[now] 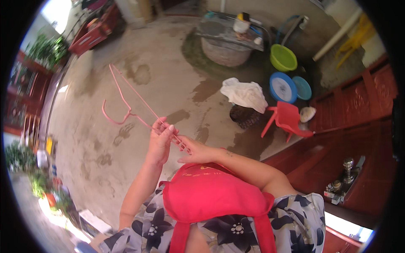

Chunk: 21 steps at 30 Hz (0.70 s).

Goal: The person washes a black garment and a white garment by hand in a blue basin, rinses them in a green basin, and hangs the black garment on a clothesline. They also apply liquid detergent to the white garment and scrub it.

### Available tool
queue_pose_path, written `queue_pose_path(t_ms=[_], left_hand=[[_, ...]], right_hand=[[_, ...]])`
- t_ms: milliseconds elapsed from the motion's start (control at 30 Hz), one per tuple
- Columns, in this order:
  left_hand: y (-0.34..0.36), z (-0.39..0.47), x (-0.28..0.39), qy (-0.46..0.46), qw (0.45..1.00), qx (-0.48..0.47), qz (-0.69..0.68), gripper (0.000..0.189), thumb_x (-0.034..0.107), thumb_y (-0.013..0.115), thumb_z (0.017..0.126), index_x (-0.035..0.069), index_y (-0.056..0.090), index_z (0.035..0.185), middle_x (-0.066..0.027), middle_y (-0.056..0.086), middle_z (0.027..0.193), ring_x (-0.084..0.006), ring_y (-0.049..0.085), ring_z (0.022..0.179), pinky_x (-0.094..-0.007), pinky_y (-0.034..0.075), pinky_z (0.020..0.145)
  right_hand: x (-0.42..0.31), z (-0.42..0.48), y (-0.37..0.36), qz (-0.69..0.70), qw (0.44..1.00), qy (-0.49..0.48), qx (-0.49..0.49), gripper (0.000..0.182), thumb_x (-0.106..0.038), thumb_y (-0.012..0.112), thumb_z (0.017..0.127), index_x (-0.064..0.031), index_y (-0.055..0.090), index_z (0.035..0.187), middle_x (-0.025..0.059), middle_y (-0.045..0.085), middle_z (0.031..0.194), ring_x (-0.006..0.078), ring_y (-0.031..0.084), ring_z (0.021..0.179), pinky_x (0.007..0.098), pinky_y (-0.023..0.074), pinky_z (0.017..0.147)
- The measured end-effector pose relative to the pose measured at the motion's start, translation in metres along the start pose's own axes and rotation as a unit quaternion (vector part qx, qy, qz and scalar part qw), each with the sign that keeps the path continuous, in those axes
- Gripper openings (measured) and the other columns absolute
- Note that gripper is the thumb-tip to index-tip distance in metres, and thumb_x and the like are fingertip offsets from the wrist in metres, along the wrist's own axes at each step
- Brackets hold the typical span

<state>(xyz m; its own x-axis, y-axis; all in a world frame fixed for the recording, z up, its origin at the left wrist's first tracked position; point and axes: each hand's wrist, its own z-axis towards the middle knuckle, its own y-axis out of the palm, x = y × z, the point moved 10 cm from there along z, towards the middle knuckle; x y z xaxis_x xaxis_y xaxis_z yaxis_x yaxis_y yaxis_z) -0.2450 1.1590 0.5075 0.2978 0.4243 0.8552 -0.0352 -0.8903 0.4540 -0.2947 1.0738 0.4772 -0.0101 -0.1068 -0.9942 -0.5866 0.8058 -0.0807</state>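
Note:
A pink clothes hanger (121,95) reaches up and left from my hands, its hook to the left. My left hand (160,140) is closed around its bar and neck side, thumb on top. My right hand (196,150) is at the lower right end of the hanger, its fingers around or behind that end; how firmly they grip is hard to see. Both hands are in front of the red apron (212,196). To the right, a white cloth (245,93) lies over a dark basket (243,117) on the wet concrete floor.
Right of the basket stands a red plastic chair (286,117). Beyond it are a blue basin (283,88), a teal basin (302,88) and a green basin (283,58). A stone slab (218,30) on a round base stands ahead; a red crate (91,36) is at upper left.

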Motion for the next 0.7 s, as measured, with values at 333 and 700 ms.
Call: queue_pose_path(t_ms=[333,700], left_hand=[[0.05,0.201,-0.099,-0.087,0.958,-0.042,0.27,0.059,0.008,0.068,0.075,0.005,0.037,0.125,0.0008,0.041,0.094,-0.0106,0.046,0.084,-0.0265,0.043,0.076],[0.059,0.357,-0.229,-0.238,0.845,-0.082,0.472,0.082,0.006,0.079,0.062,0.006,0.032,0.129,-0.0019,0.041,0.09,-0.013,0.045,0.082,-0.0282,0.044,0.075]], right_hand=[[0.328,-0.112,-0.341,0.238,0.813,0.263,0.461,0.026,-0.023,0.057,0.088,-0.0079,0.059,0.109,0.0012,0.061,0.091,0.0104,0.057,0.076,0.0236,0.0453,0.062],[0.616,-0.119,-0.569,-0.177,0.729,0.468,0.468,0.06,-0.014,0.068,0.072,-0.0132,0.047,0.129,0.0204,0.023,0.144,0.0351,0.032,0.129,0.0393,0.0362,0.101]])
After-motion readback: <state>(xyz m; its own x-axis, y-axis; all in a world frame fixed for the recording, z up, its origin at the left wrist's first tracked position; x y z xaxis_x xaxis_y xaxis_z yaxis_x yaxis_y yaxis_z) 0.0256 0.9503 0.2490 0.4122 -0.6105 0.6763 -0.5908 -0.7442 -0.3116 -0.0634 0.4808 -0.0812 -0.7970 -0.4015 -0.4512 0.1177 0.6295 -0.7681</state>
